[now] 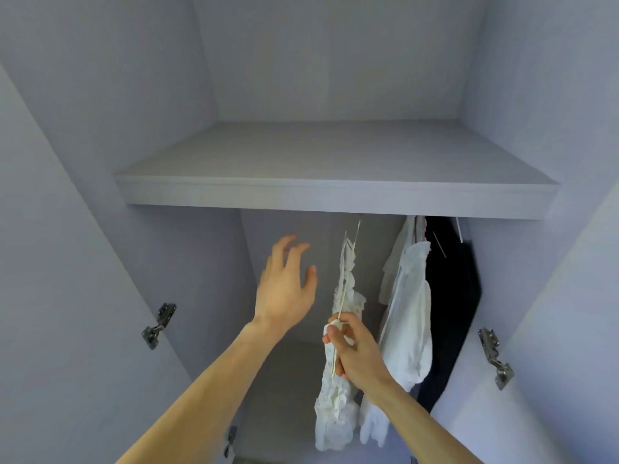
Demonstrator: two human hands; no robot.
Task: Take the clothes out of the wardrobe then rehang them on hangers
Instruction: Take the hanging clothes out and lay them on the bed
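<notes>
Now: your right hand pinches the white lace garment and its thin hanger, hook up under the shelf; left hand spread, empty, just left of it; steady the hook with that hand, lift clear, keep off the white shirt to the right.

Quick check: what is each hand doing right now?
Left hand: open, fingers spread, holding nothing.
Right hand: closed around the thin pale hanger that carries the white lace garment.
</notes>
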